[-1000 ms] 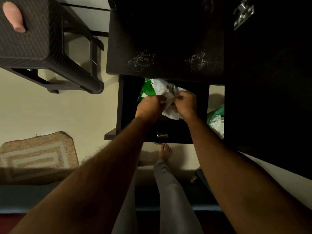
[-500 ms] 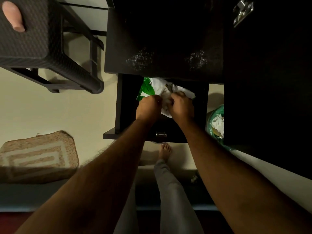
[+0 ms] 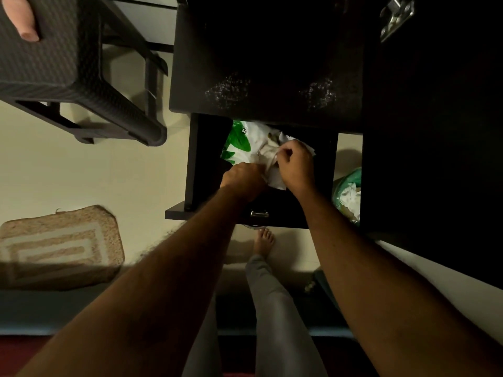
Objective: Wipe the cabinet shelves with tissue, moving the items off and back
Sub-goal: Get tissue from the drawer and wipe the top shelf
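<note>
2 hands, left hand (image 3: 243, 180) and right hand (image 3: 296, 163), each grip pinching 1 tissue (image 3: 268, 156) over 1 drawer (image 3: 206, 159)

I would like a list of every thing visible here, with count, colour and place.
drawer: 1, black, pulled open below the cabinet top
cabinet: 1, black, top centre
packet: 1, green and white, in the drawer
tissue: 1, white, crumpled, over the packet
stool: 1, dark, top left
mat: 1, beige, on the floor at left
bin: 1, green, right of the drawer, holding white scraps
foot: 1, bare, below the drawer
left hand: 1, at the tissue
right hand: 1, pinches the tissue
</note>
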`<action>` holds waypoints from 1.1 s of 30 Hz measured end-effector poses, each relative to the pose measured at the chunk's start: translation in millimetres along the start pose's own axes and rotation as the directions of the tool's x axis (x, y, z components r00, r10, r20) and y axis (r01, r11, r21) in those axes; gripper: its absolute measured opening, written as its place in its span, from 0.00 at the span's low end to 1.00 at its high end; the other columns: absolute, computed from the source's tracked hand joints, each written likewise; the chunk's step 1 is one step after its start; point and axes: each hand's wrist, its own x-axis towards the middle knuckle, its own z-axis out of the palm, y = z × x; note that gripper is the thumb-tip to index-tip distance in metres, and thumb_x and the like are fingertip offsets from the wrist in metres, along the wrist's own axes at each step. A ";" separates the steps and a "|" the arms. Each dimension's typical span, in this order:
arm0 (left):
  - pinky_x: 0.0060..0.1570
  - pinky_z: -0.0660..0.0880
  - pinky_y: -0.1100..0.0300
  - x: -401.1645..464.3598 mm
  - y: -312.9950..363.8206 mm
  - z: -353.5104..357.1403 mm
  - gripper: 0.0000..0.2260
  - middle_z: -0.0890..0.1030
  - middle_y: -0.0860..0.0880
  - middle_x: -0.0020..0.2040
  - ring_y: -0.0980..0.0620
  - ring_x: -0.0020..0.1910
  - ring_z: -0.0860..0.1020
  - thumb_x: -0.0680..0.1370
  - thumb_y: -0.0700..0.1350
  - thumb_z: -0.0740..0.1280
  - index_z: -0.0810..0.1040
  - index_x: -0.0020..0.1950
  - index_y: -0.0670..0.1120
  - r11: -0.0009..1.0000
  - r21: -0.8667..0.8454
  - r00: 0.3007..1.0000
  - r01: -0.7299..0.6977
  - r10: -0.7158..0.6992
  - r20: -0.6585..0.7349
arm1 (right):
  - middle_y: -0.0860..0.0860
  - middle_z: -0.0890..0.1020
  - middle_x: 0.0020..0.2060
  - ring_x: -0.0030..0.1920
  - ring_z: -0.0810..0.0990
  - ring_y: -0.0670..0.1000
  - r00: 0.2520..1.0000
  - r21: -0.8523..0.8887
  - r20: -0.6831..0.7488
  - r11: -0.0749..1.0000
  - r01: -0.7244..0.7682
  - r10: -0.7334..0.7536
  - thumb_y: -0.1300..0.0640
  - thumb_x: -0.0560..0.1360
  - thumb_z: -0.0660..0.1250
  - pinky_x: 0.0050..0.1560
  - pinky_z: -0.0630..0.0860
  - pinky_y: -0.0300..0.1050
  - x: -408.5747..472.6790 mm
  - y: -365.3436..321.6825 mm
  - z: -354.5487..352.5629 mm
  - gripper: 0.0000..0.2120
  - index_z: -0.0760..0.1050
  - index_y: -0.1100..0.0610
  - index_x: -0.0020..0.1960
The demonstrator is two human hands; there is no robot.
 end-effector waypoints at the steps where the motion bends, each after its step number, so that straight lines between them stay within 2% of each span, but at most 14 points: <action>1: 0.57 0.71 0.50 -0.3 -0.7 1.2 0.18 0.77 0.42 0.64 0.40 0.63 0.74 0.79 0.53 0.63 0.72 0.69 0.55 1.000 0.006 1.000 0.000 0.000 0.004 | 0.57 0.82 0.44 0.44 0.78 0.53 0.998 0.084 -0.006 0.995 -0.061 0.062 0.63 0.76 0.65 0.42 0.68 0.38 -0.6 -2.8 -2.4 0.05 0.78 0.63 0.48; 2: 0.58 0.71 0.50 -0.4 -1.5 1.9 0.18 0.76 0.42 0.65 0.41 0.64 0.74 0.79 0.53 0.63 0.71 0.69 0.55 1.000 0.011 1.000 0.001 -0.001 0.012 | 0.56 0.81 0.43 0.44 0.77 0.51 0.993 0.163 -0.002 0.980 -0.118 0.120 0.63 0.77 0.65 0.42 0.70 0.39 -0.6 -3.6 -3.0 0.04 0.78 0.62 0.49; 5: 0.59 0.71 0.49 -0.7 -1.2 2.2 0.19 0.75 0.42 0.66 0.41 0.65 0.73 0.80 0.53 0.62 0.70 0.71 0.54 1.000 0.023 1.000 0.012 -0.012 0.024 | 0.52 0.80 0.43 0.45 0.79 0.52 0.967 0.334 0.021 0.910 -0.247 0.255 0.60 0.77 0.65 0.46 0.80 0.51 -1.6 -2.0 -3.6 0.03 0.77 0.56 0.49; 7: 0.58 0.71 0.50 -0.4 -0.1 3.4 0.18 0.75 0.42 0.66 0.41 0.64 0.74 0.80 0.52 0.61 0.70 0.70 0.53 0.999 0.046 1.000 0.013 -0.014 0.016 | 0.49 0.79 0.42 0.45 0.79 0.50 0.948 0.402 0.024 0.865 -0.301 0.319 0.59 0.78 0.65 0.45 0.80 0.50 -2.8 -2.3 -6.1 0.04 0.77 0.57 0.51; 9: 0.55 0.71 0.51 1.4 0.4 6.6 0.17 0.76 0.43 0.64 0.42 0.62 0.75 0.80 0.52 0.60 0.71 0.69 0.52 0.998 0.062 1.000 0.011 -0.011 0.010 | 0.46 0.77 0.41 0.43 0.77 0.47 0.936 0.453 0.001 0.834 -0.316 0.353 0.58 0.79 0.64 0.43 0.79 0.46 -3.5 -3.6 -10.1 0.06 0.76 0.60 0.54; 11: 0.52 0.70 0.52 3.6 1.0 8.6 0.16 0.77 0.44 0.63 0.43 0.61 0.75 0.81 0.52 0.59 0.71 0.68 0.52 0.998 0.068 1.000 0.007 -0.008 0.014 | 0.45 0.77 0.42 0.43 0.77 0.45 0.938 0.479 -0.021 0.828 -0.293 0.345 0.58 0.80 0.63 0.45 0.79 0.45 -5.3 -5.9 -13.8 0.05 0.75 0.58 0.53; 13: 0.54 0.70 0.51 4.9 1.2 8.2 0.17 0.76 0.44 0.64 0.43 0.61 0.75 0.81 0.52 0.59 0.70 0.68 0.51 0.996 0.085 0.999 0.010 -0.013 0.032 | 0.46 0.78 0.42 0.45 0.78 0.47 0.943 0.492 -0.047 0.829 -0.265 0.329 0.59 0.79 0.63 0.49 0.80 0.49 -6.8 -8.7 -15.6 0.01 0.74 0.55 0.50; 17: 0.57 0.71 0.49 4.1 3.1 7.4 0.17 0.75 0.42 0.65 0.41 0.63 0.74 0.80 0.51 0.58 0.69 0.69 0.49 0.995 0.103 0.997 0.016 -0.024 0.072 | 0.47 0.81 0.40 0.46 0.82 0.52 0.926 0.517 -0.125 0.820 -0.245 0.356 0.57 0.78 0.65 0.51 0.81 0.58 -5.7 -13.9 -23.8 0.07 0.74 0.48 0.43; 19: 0.58 0.71 0.48 2.8 6.5 4.3 0.17 0.75 0.41 0.65 0.41 0.63 0.74 0.80 0.49 0.57 0.70 0.69 0.48 0.996 0.087 0.997 0.020 -0.027 0.078 | 0.47 0.81 0.39 0.43 0.81 0.51 0.928 0.516 -0.135 0.824 -0.233 0.348 0.56 0.77 0.66 0.48 0.81 0.55 -6.4 -17.3 -31.9 0.07 0.74 0.47 0.41; 22: 0.58 0.71 0.49 -7.1 14.0 -4.1 0.18 0.76 0.41 0.65 0.41 0.63 0.74 0.80 0.46 0.58 0.70 0.70 0.47 0.999 0.017 0.999 0.031 -0.032 0.041 | 0.45 0.78 0.35 0.37 0.76 0.46 0.954 0.463 -0.149 0.871 -0.166 0.261 0.57 0.77 0.66 0.41 0.75 0.46 -12.2 -24.3 -47.2 0.06 0.75 0.49 0.42; 26: 0.59 0.73 0.52 -24.0 21.0 -19.2 0.20 0.77 0.44 0.65 0.44 0.62 0.76 0.78 0.45 0.62 0.71 0.71 0.51 0.971 -0.233 0.996 0.046 -0.063 -0.069 | 0.47 0.79 0.38 0.39 0.77 0.47 0.977 0.405 -0.119 0.907 -0.116 0.179 0.58 0.78 0.66 0.40 0.75 0.41 -21.1 -33.9 -65.8 0.02 0.76 0.54 0.47; 29: 0.60 0.75 0.52 -29.7 23.5 -27.8 0.20 0.79 0.44 0.62 0.44 0.59 0.78 0.78 0.44 0.62 0.71 0.71 0.50 0.931 -0.362 0.997 0.048 -0.067 -0.041 | 0.49 0.80 0.43 0.43 0.78 0.48 0.984 0.318 -0.075 0.939 -0.128 0.160 0.58 0.78 0.65 0.42 0.74 0.38 -27.2 -41.1 -76.4 0.03 0.77 0.56 0.49; 31: 0.61 0.75 0.52 -30.7 24.7 -29.4 0.23 0.77 0.44 0.66 0.43 0.61 0.77 0.79 0.43 0.62 0.67 0.74 0.52 0.943 -0.332 1.000 0.026 -0.026 0.003 | 0.53 0.81 0.46 0.45 0.78 0.50 0.987 0.278 -0.047 0.951 -0.136 0.155 0.59 0.79 0.64 0.45 0.76 0.43 -27.4 -41.8 -79.3 0.04 0.77 0.57 0.50; 33: 0.62 0.72 0.52 -26.2 27.0 -27.3 0.27 0.72 0.42 0.71 0.42 0.65 0.73 0.79 0.42 0.61 0.60 0.78 0.54 0.974 -0.225 0.999 -0.026 0.034 0.032 | 0.53 0.81 0.46 0.46 0.78 0.50 0.988 0.245 -0.033 0.959 -0.140 0.152 0.59 0.79 0.64 0.47 0.76 0.46 -24.6 -40.8 -80.1 0.05 0.78 0.57 0.51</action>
